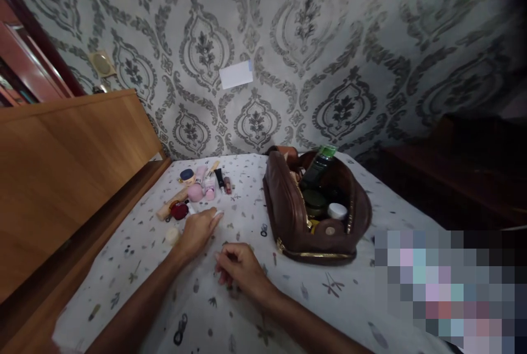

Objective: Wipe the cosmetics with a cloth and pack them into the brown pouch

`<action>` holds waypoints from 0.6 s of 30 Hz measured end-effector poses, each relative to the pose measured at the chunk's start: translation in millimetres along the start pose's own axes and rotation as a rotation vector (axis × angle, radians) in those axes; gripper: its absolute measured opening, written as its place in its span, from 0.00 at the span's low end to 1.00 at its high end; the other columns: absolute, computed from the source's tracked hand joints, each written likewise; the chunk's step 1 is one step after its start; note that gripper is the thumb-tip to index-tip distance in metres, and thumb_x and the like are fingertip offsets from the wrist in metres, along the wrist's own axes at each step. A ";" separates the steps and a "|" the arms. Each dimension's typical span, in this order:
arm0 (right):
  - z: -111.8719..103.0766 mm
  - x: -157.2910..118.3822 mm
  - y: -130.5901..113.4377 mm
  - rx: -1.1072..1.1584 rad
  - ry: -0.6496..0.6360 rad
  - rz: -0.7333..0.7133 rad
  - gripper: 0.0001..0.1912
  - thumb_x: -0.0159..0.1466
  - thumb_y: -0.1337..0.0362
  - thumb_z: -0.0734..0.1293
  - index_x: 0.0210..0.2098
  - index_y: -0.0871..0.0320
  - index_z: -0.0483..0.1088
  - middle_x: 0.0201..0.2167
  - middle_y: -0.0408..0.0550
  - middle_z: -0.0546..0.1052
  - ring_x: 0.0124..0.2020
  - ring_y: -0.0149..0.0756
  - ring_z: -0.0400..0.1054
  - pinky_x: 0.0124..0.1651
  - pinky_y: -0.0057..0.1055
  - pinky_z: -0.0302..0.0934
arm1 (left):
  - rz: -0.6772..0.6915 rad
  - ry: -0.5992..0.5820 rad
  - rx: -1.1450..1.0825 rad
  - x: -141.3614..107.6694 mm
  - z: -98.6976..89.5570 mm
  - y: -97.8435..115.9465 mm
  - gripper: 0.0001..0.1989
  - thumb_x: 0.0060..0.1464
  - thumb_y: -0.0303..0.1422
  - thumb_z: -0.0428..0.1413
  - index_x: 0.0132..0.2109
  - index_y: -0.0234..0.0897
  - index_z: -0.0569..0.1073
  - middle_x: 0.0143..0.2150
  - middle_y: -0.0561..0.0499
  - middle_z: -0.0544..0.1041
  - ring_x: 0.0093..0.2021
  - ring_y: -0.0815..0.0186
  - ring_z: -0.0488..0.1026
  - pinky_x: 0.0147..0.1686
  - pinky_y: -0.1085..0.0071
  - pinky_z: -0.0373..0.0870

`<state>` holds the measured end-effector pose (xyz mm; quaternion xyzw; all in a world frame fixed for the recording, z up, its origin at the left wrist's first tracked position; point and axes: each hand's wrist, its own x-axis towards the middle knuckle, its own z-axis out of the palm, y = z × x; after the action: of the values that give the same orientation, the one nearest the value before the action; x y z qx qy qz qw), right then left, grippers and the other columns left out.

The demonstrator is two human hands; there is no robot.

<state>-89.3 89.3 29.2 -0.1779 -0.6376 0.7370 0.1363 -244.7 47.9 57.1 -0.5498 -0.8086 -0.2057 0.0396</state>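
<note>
Bag (pixel 284 206) in brown, unzipped along its gold teeth, is what we notice first in the head view, standing upright on a white printed cloth (pixel 242 315), to the right of both hands. Inside it we make out a green-capped bottle (pixel 319 167) leaning at the back, a dark green jar (pixel 314 200) below that, and a white round lid (pixel 337 211) beside the jar.

Our left hand (pixel 200 230) reaches toward a group of small items, its fingers drawn close together. Something white (pixel 218 213) shows at the fingertips (we cannot tell whether it is gripped or merely touched). A dark red round item (pixel 179 211) lies just beyond the wrist side of that hand, and a cream round item (pixel 172 235) sits close beside the wrist. Farther back we see a pink round container (pixel 195 193), a jar with a dark blue lid (pixel 187 177) and a black tube (pixel 219 179), grouped near one another.

Our right hand (pixel 241 266) is between the group and the bag, fingers loosely curled; we cannot tell whether anything is inside them.
</note>
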 end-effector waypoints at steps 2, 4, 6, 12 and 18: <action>-0.6 -0.9 7.2 -0.035 0.043 -0.024 0.20 0.57 0.49 0.64 0.20 0.59 0.63 0.15 0.39 0.66 0.15 0.25 0.59 0.20 0.22 0.53 | -0.053 0.071 0.009 9.1 -15.3 -10.1 0.22 0.61 0.43 0.45 0.22 0.39 0.63 0.20 0.54 0.66 0.24 0.66 0.64 0.28 0.71 0.55; -1.7 -2.6 12.9 -0.066 0.064 -0.028 0.20 0.58 0.49 0.63 0.20 0.58 0.63 0.14 0.39 0.66 0.15 0.25 0.58 0.21 0.23 0.53 | -0.114 0.144 0.009 22.9 -34.0 -23.4 0.25 0.61 0.46 0.43 0.19 0.39 0.58 0.17 0.55 0.60 0.22 0.68 0.59 0.27 0.71 0.52; -2.4 -3.9 16.2 -0.087 0.064 -0.035 0.20 0.58 0.49 0.63 0.20 0.58 0.62 0.14 0.39 0.66 0.16 0.25 0.58 0.21 0.23 0.53 | -0.175 0.217 0.002 39.6 -53.6 -40.3 0.26 0.62 0.46 0.40 0.19 0.39 0.57 0.17 0.56 0.57 0.22 0.69 0.57 0.26 0.71 0.50; -3.0 -4.4 17.6 -0.144 0.041 -0.024 0.20 0.60 0.49 0.63 0.20 0.57 0.61 0.15 0.41 0.67 0.16 0.27 0.58 0.20 0.24 0.52 | -0.302 0.332 0.001 85.8 -83.0 -100.8 0.13 0.58 0.38 0.45 0.32 0.35 0.67 0.24 0.56 0.64 0.27 0.69 0.61 0.27 0.74 0.53; -2.8 -4.7 17.4 -0.169 0.032 0.007 0.20 0.60 0.50 0.63 0.20 0.57 0.61 0.15 0.41 0.66 0.15 0.26 0.58 0.19 0.23 0.52 | -0.328 0.141 0.040 120.9 -52.9 -127.0 0.13 0.54 0.29 0.51 0.47 0.35 0.72 0.36 0.52 0.75 0.35 0.66 0.70 0.34 0.73 0.63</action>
<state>-83.4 87.3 12.1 -0.2028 -0.6946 0.6782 0.1284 -415.7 94.0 103.7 -0.3940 -0.8866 -0.2310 0.0730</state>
